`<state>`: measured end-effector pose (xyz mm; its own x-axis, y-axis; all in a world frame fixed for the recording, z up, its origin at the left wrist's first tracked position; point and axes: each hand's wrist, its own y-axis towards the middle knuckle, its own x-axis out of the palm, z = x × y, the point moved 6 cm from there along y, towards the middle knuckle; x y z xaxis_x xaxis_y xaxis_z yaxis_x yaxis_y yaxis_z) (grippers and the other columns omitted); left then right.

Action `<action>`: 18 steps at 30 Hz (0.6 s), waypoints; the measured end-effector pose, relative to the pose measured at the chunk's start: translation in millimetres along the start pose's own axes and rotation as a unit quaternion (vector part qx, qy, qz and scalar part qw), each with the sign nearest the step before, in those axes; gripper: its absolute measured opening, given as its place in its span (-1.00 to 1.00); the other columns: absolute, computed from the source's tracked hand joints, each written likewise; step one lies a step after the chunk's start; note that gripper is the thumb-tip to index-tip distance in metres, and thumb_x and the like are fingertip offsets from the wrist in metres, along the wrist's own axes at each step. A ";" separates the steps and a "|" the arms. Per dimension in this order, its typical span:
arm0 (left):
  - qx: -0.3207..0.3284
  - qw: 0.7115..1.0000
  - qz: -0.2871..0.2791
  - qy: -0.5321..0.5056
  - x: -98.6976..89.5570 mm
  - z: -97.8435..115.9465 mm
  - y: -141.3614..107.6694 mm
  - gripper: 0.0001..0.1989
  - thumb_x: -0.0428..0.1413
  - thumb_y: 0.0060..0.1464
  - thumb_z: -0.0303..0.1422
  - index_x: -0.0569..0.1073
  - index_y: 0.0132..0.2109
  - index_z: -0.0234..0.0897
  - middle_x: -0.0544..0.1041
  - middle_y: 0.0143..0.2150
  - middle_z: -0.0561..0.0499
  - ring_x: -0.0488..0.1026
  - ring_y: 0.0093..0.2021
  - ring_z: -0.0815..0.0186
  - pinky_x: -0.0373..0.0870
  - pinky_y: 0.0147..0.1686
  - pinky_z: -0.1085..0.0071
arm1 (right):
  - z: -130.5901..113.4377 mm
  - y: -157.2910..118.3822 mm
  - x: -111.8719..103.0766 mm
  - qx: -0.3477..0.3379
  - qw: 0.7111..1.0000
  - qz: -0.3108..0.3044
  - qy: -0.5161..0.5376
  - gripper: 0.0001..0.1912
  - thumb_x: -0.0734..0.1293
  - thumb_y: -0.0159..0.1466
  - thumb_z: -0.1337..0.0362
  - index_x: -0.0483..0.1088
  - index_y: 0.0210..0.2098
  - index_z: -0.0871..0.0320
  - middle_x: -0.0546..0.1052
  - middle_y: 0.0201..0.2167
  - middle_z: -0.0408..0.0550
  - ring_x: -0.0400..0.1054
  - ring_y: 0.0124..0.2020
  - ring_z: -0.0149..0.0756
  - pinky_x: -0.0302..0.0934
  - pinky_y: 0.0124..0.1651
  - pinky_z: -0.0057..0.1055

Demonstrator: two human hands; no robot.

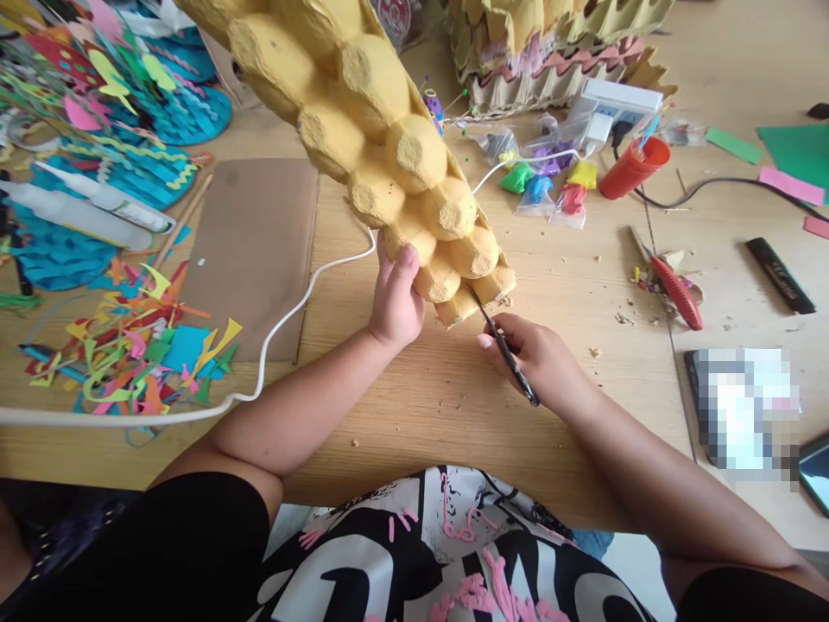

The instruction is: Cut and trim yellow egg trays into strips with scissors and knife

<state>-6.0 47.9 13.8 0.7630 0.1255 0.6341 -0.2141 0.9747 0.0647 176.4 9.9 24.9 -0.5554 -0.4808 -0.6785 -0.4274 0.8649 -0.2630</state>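
Observation:
A yellow moulded egg tray (405, 155) is held up at a slant above the table, its rounded cups facing me. My left hand (398, 298) grips its lower left edge, the thumb pressed against a cup. In my right hand (537, 354) is a pair of black scissors (511, 358), seen nearly edge-on. Their tip meets the tray between the cups near its lower end. How far the blades are apart cannot be made out.
Paper scraps (148, 354) and brown cardboard (252, 259) lie left, crossed by a white cable (265, 341). More egg trays (550, 52), a power strip (615, 104), a red cup (635, 168) and bagged coloured clay (537, 186) stand behind. A red-handled cutter (677, 289) lies right.

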 end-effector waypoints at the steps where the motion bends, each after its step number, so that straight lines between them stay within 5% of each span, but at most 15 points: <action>1: -0.011 1.000 0.008 -0.011 -0.6 -1.1 0.4 -0.29 0.23 0.13 0.01 0.26 0.39 0.24 0.37 0.41 0.32 -0.05 0.58 0.21 0.15 0.50 0.18 | -0.1 -0.1 0.1 -0.001 1.000 0.005 -0.011 -0.66 0.27 0.37 -0.05 0.24 -0.36 0.05 0.30 -0.57 -0.25 0.12 -0.53 -0.39 -0.09 -0.41 -0.42; 5: -0.058 0.997 0.025 -0.045 -1.8 -4.9 1.2 -0.36 0.15 0.23 -0.04 0.22 0.41 0.23 0.39 0.39 0.31 -0.02 0.57 0.24 0.15 0.50 0.19 | -0.6 -1.0 2.0 -0.004 1.000 0.011 -0.021 -0.69 0.27 0.37 -0.04 0.28 -0.32 0.04 0.34 -0.56 -0.24 0.16 -0.52 -0.37 -0.07 -0.40 -0.41; 10: -0.042 0.999 -0.010 -0.030 5.1 -0.2 1.1 -0.38 -0.01 0.37 -0.14 0.07 0.50 0.09 0.29 0.47 0.20 -0.03 0.57 0.16 0.11 0.52 0.04 | -2.0 -1.9 1.2 0.003 0.999 0.002 -0.032 -0.70 0.27 0.36 -0.05 0.31 -0.30 0.04 0.37 -0.55 -0.23 0.18 -0.51 -0.35 -0.08 -0.40 -0.41; 18: -0.020 0.996 -0.020 -0.082 6.8 0.7 1.2 -0.36 0.09 0.33 -0.17 0.12 0.48 0.13 0.30 0.46 0.21 0.02 0.56 0.12 0.07 0.55 0.09 | -2.0 -1.2 1.1 0.000 1.000 -0.014 0.005 -0.66 0.27 0.36 -0.10 0.31 -0.30 0.04 0.37 -0.54 -0.21 0.21 -0.49 -0.34 -0.04 -0.39 -0.41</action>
<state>-1.5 49.9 18.7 0.6594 0.0567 0.7497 -0.1582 0.9853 0.0646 174.9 8.1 25.8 -0.5501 -0.5065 -0.6640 -0.4431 0.8510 -0.2819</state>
